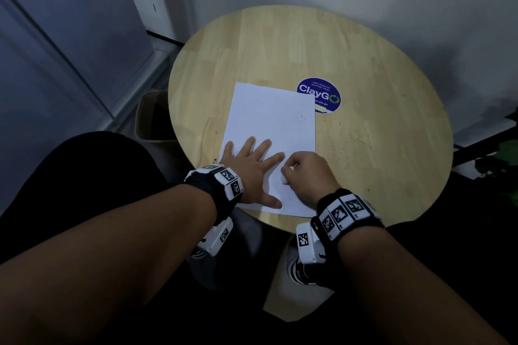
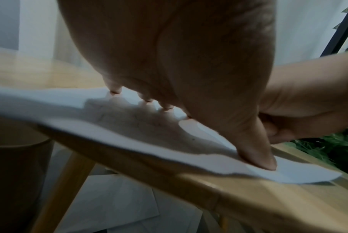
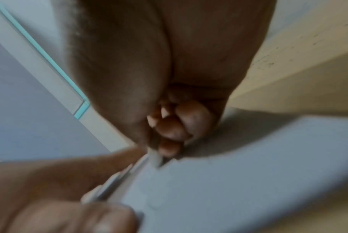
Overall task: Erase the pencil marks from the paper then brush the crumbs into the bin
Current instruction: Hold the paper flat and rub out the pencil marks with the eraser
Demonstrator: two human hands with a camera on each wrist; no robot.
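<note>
both hands on paper (image 1: 270, 131), long axis pointing away: left hand (image 1: 253, 169) flat, right hand (image 1: 311, 176) pinching eraser (image 1: 284, 180).

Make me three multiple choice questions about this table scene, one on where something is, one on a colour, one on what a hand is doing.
1. Where is the bin?
A. on the table
B. on the floor left of the table
C. on the paper

2. What colour is the round sticker?
A. red
B. yellow
C. blue

3. What is the left hand doing?
A. pressing flat on the paper
B. gripping the eraser
C. hanging off the table

Answers:
1 B, it stands below the table's left rim.
2 C, blue with white lettering.
3 A, its fingers are spread on the sheet while the right hand holds the eraser.
</note>
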